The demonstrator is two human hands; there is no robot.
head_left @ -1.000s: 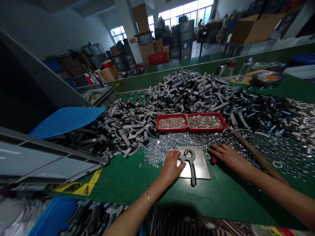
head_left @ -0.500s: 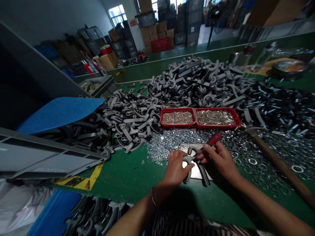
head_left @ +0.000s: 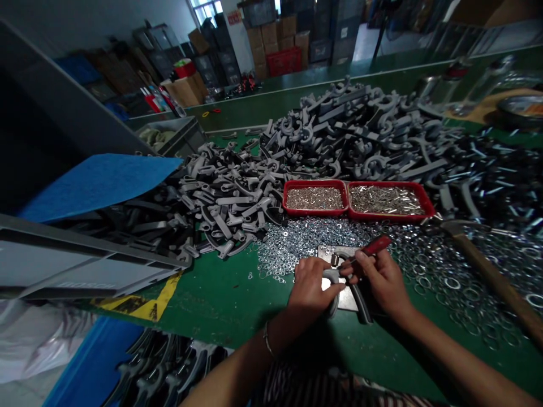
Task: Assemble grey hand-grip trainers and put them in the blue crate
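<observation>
My left hand (head_left: 314, 285) is closed around one arm of a grey plier-like tool (head_left: 334, 275), which has two curved handles and a small coil spring (head_left: 335, 260). The tool rests on a flat metal plate (head_left: 348, 302) on the bench. In my right hand (head_left: 384, 280) is a screwdriver with a red handle (head_left: 376, 245). Its shaft slants down and left to the tool's middle, near the spring. The fingers and the tool hide the tip.
Beyond my hands, red trays (head_left: 314, 212) hold small metal parts, with loose washers (head_left: 280, 249) in front. Grey handle parts (head_left: 229, 200) are heaped behind and left. A hammer (head_left: 487, 265) lies at right. A grey crate (head_left: 106, 282) stands at left.
The head view has shifted a little, so the bench and both hands sit farther right in the picture. Both hands keep the same grip on the plier-like tool and the screwdriver.
</observation>
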